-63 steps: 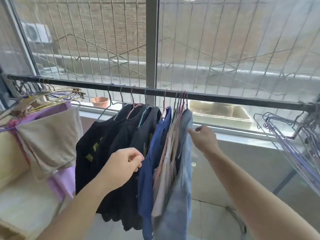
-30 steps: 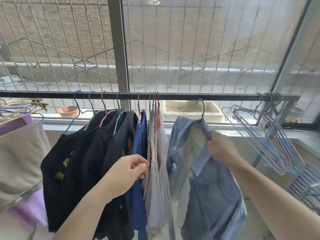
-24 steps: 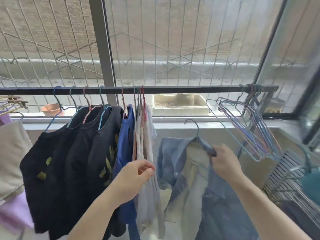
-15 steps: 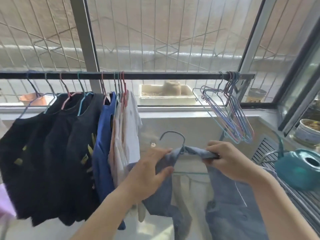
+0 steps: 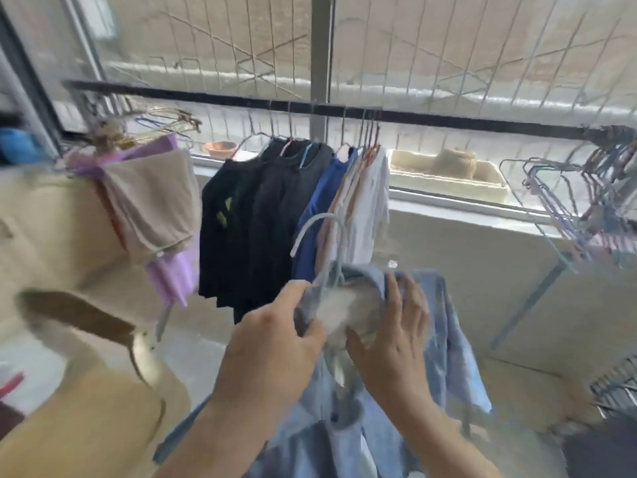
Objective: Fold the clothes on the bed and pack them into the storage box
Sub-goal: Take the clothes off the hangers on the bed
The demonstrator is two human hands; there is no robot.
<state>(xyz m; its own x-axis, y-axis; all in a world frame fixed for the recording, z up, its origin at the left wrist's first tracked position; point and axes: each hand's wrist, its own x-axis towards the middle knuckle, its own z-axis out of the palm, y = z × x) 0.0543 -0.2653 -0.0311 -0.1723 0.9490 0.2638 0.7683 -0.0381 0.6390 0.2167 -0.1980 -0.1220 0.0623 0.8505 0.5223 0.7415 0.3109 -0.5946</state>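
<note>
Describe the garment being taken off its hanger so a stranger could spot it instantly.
Start at the dark clothes rail across the window, then drop below its row of hanging shirts. There the left hand and right hand hold a light blue denim shirt on a pale blue hanger. It alone is off the rail.

I am feeling soft, matt light-blue cloth in the shirt, its smooth pale-blue hanger looking plastic-coated, while the dark rail is looking like matt metal.
</note>
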